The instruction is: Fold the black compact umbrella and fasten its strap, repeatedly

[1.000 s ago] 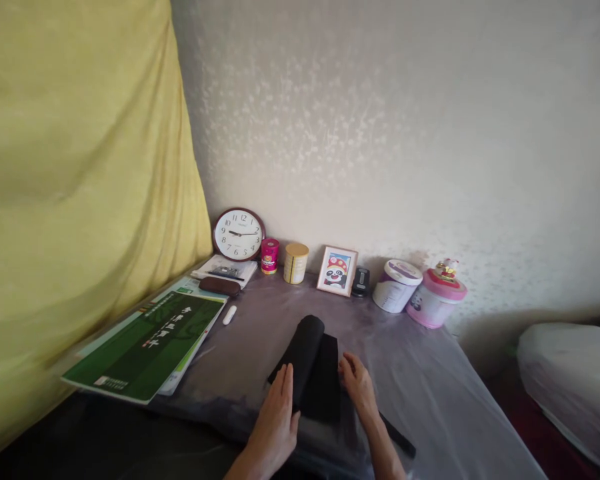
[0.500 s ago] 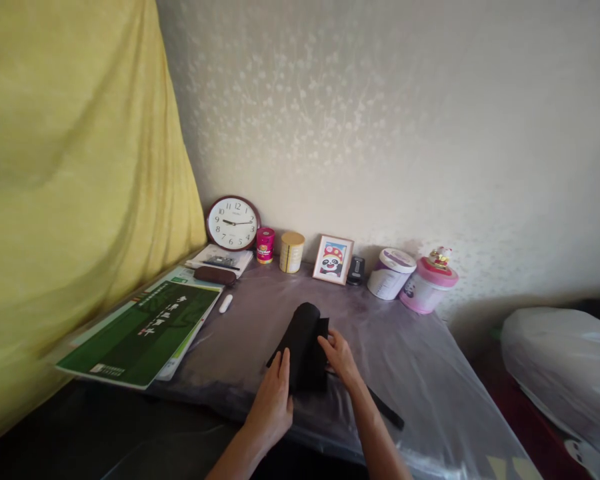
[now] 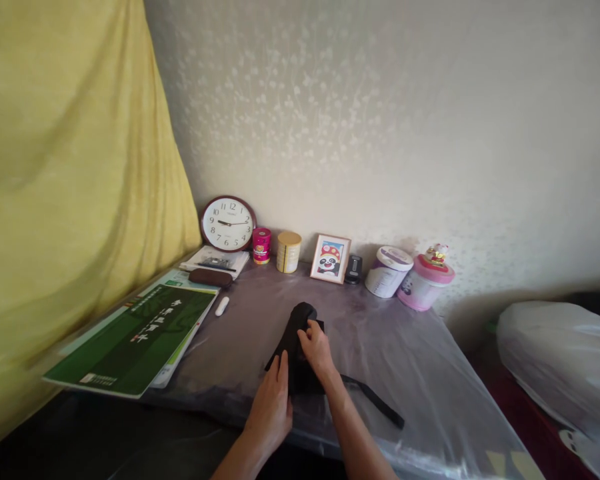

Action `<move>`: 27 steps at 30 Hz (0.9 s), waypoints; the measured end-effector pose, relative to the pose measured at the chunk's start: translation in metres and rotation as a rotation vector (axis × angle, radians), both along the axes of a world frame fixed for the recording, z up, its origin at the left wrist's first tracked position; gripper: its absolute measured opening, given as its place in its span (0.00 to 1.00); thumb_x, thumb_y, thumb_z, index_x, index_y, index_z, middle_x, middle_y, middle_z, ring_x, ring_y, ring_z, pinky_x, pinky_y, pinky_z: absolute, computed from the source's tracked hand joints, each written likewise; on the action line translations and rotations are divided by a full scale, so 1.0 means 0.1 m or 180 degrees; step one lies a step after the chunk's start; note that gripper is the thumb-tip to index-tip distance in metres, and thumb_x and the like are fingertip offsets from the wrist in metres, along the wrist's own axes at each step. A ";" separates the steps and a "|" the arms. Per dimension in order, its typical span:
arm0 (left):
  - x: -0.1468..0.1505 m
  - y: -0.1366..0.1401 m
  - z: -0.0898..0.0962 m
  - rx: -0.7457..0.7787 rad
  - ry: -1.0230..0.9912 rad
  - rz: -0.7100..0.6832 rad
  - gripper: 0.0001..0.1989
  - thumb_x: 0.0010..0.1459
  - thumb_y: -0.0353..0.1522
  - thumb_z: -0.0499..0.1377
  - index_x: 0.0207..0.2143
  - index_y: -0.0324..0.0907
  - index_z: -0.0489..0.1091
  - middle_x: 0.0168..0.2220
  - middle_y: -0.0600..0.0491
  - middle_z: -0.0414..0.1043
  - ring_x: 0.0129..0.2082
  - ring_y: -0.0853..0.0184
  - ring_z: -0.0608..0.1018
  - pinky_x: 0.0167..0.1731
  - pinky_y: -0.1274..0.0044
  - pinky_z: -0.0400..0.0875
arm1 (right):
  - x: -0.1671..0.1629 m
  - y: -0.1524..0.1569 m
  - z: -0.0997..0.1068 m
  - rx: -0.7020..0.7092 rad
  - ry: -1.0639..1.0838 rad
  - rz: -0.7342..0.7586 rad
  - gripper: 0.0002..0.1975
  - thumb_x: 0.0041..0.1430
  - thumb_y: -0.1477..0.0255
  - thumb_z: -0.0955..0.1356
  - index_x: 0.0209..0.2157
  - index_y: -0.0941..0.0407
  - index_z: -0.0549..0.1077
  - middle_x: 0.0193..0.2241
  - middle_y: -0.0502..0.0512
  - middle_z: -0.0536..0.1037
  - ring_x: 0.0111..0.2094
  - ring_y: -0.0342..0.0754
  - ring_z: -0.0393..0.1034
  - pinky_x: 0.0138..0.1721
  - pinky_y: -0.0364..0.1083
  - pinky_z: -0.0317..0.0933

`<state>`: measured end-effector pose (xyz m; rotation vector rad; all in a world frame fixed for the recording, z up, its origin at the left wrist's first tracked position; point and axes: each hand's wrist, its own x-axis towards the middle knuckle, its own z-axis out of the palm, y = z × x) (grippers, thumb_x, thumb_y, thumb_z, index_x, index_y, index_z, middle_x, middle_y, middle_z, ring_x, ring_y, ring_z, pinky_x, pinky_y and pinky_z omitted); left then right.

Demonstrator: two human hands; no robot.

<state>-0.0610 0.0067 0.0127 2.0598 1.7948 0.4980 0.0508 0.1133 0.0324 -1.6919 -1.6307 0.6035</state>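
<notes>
In the head view, a black bundle (image 3: 290,339) lies on the bench (image 3: 253,327), its strap (image 3: 379,401) trailing rightward. The left hand (image 3: 270,405) rests against its near left side, fingers extended; the right hand (image 3: 317,348) curls over its top, though whether it grips anything I cannot tell.

Black roll (image 3: 292,332) looks matt cloth, tablecloth (image 3: 385,343) glossy plastic film, curtain (image 3: 80,173) creased fabric, green book (image 3: 135,343) smooth paper.

Left of the frame's centre, the clock (image 3: 229,223) carries the numerals 1 to 12. White characters mark the green book (image 3: 133,340) at lower left — too blurred to read, like the pink can's (image 3: 261,246) small lettering.
</notes>
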 end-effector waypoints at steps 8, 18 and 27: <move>-0.01 0.01 -0.12 0.0507 -0.0302 -0.0034 0.43 0.46 0.20 0.47 0.62 0.38 0.29 0.62 0.39 0.48 0.61 0.58 0.57 0.56 0.65 0.59 | -0.06 -0.16 0.13 -0.0306 0.0035 0.0283 0.22 0.61 0.67 0.58 0.51 0.65 0.64 0.23 0.56 0.77 0.26 0.48 0.74 0.29 0.42 0.63; -0.03 -0.02 -0.04 0.0540 -0.0454 -0.0130 0.44 0.48 0.19 0.48 0.62 0.45 0.26 0.64 0.41 0.43 0.62 0.57 0.53 0.54 0.65 0.61 | -0.16 -0.29 -0.03 0.0384 0.0071 0.0249 0.18 0.56 0.75 0.58 0.47 0.62 0.68 0.39 0.64 0.77 0.44 0.52 0.72 0.47 0.49 0.64; -0.02 -0.03 -0.03 0.0360 -0.0253 -0.0056 0.38 0.51 0.22 0.46 0.62 0.41 0.33 0.61 0.39 0.49 0.60 0.57 0.58 0.54 0.65 0.62 | 0.36 -0.12 0.07 -0.0229 0.0841 0.0240 0.14 0.55 0.74 0.61 0.41 0.56 0.74 0.33 0.53 0.77 0.31 0.43 0.73 0.35 0.42 0.66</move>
